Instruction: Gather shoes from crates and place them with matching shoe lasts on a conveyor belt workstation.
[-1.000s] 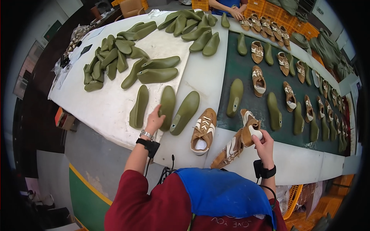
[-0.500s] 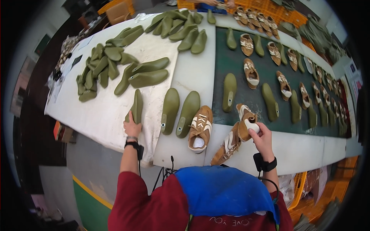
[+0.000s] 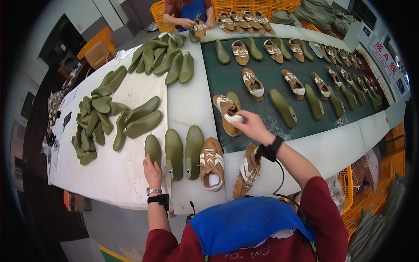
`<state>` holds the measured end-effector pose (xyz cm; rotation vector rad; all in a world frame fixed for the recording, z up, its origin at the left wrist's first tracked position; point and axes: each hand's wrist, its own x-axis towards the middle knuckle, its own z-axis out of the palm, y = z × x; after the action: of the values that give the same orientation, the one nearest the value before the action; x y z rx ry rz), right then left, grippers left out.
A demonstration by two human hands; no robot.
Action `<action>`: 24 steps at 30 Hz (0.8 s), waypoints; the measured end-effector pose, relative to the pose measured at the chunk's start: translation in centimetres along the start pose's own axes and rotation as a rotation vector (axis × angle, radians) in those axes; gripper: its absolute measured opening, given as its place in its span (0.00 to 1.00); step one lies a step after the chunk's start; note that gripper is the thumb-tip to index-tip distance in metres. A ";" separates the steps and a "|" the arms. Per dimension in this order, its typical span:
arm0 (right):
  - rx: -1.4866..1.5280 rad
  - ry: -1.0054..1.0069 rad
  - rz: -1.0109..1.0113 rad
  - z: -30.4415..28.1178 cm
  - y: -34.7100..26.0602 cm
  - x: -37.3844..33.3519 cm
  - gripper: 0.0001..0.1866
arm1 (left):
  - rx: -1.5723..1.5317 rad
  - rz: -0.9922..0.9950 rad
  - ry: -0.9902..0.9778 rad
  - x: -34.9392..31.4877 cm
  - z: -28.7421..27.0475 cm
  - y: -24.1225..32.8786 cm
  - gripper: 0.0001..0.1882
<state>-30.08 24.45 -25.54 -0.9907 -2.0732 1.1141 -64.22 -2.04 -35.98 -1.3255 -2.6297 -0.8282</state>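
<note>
My left hand (image 3: 152, 174) is closed on the near end of a green shoe last (image 3: 152, 146), its fingers over the heel part. This last lies on the white cloth beside two more green lasts (image 3: 174, 150) (image 3: 194, 148). To their right sits a brown sneaker (image 3: 212, 161) with white stripes and laces. My right hand (image 3: 253, 127) pinches another brown sneaker (image 3: 224, 105) by its white heel, over the near left corner of the dark green surface. Behind that sneaker a green last (image 3: 234, 98) is partly hidden. A further brown sneaker (image 3: 248, 171) lies on its side near me.
Rows of sneakers (image 3: 293, 83) and lasts (image 3: 283, 107) cover the dark green surface (image 3: 262, 139). Many loose lasts (image 3: 94, 118) are heaped on the white cloth (image 3: 113, 174). Across the table a person (image 3: 187, 19) holds a sneaker. Orange crates (image 3: 347, 183) stand below the right edge.
My right hand has carried its sneaker forward and left onto the dark green surface. The last under my left hand has swung straighter, alongside the other two. The view has also shifted.
</note>
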 end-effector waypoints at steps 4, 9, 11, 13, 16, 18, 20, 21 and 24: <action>-0.081 0.012 0.078 3.3 3.4 7.7 0.18 | 0.131 -0.256 0.010 1.2 -0.6 -2.1 0.27; -0.389 -0.007 0.049 7.5 8.7 14.6 0.15 | 0.182 -0.223 -0.051 0.4 -0.8 -1.4 0.23; -0.367 0.026 0.040 8.8 11.5 15.8 0.15 | 0.184 -0.218 -0.039 0.4 -0.8 -1.1 0.23; -0.254 0.084 0.064 9.5 12.5 15.5 0.17 | 0.188 -0.218 -0.036 0.3 -0.9 -1.0 0.23; -0.114 -0.122 0.073 7.8 12.2 13.3 0.16 | 0.184 -0.244 -0.059 0.1 -1.2 -1.3 0.23; -0.100 -0.255 0.010 5.0 10.5 9.7 0.15 | 0.213 -0.200 -0.047 0.3 -0.7 -2.2 0.23; -0.195 -0.347 -0.022 1.8 8.1 6.1 0.14 | 0.254 -0.189 -0.052 0.6 -0.3 -3.0 0.24; -0.239 -0.387 -0.054 0.5 7.6 4.1 0.13 | 0.230 -0.191 -0.055 0.9 -0.2 -3.0 0.23; -0.279 -0.675 -0.042 -2.9 5.6 -1.8 0.16 | 0.091 -0.163 -0.080 0.8 0.2 -1.9 0.24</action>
<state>-24.98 26.29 -29.24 -0.7438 -2.8338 1.2810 -66.14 -2.26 -36.68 -1.1579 -2.8308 -0.6768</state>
